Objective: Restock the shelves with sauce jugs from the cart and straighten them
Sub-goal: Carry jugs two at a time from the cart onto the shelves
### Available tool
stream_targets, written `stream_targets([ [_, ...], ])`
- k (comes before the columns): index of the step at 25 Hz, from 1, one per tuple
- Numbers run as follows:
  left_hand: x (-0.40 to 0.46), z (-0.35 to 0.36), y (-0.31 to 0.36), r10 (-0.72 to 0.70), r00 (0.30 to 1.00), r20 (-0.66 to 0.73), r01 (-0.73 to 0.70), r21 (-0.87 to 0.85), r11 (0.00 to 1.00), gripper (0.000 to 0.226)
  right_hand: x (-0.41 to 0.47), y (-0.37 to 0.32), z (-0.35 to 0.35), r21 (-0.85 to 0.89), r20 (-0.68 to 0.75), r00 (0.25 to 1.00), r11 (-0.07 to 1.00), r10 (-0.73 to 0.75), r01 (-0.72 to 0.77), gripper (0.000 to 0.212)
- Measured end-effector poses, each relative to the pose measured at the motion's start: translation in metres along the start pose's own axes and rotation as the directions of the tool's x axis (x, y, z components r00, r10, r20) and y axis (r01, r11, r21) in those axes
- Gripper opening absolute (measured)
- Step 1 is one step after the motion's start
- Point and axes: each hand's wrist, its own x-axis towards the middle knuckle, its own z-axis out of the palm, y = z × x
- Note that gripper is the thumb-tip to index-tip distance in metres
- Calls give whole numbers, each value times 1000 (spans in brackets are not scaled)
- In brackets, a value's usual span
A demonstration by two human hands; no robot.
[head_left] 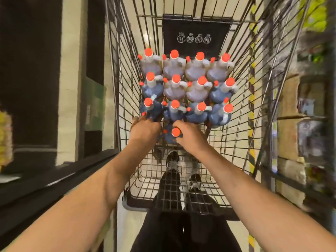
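Head view looks straight down into the cart point(127, 84), where the sauce jugs point(187, 84) stand packed in rows, dark bodies with orange caps. One nearest jug point(171, 136) sits alone in front of the rows, and the right hand point(189, 135) is wrapped round its neck side, fingers curled on it just beside the cap. The left hand point(145, 130) is down at the front-left jug point(151, 110) of the pack; its fingers are tucked behind the jug, so I can't tell if they're clamped on it or just resting there.

Looks like the pick-up step to me. I'd lift by the handle rather than the cap, straight up so it doesn't knock its neighbours, and take one per hand only if both grips feel solid.

Both forearms reach forward and down over the cart's near end, roughly parallel, wrists bent down. Shelves point(300, 124) are blurry off to the right.
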Motion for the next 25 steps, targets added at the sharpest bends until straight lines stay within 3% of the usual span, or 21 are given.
stream_targets([
  [6, -15, 2, 23, 122, 992, -20, -121, 57, 991, 27, -27, 23, -8, 79, -39, 999, 997, -7, 10, 31],
  [11, -19, 28, 36, 179, 979, -99, -198, -240, 950, 31, -58, 51, -8, 235, -85, 985, 964, 151, -127, 39],
  [12, -18, 38, 34, 176, 978, -112, -206, -367, 907, 32, -61, 55, -6, 280, -83, 977, 945, 198, -167, 48],
  [14, -16, 57, 25, 147, 984, -104, -178, -678, 713, 39, -62, 63, -1, 324, -49, 969, 921, 242, -214, 68],
  [16, -15, 77, 15, 101, 994, -47, -95, -833, 545, 59, -60, 70, 4, 311, -12, 970, 923, 243, -228, 77],
  [19, -18, 91, 12, 26, 998, 52, 34, -882, 469, 87, -54, 70, 4, 421, 47, 964, 869, 263, -258, 86],
  [22, -11, 103, 21, 6, 988, 151, 143, -947, 287, 98, -43, 77, 10, 611, 58, 958, 749, 282, -257, 101],
  [25, 4, 129, 21, 18, 973, 231, 217, -935, 281, 114, -36, 96, 28, 683, 177, 947, 660, 267, -314, 111],
])
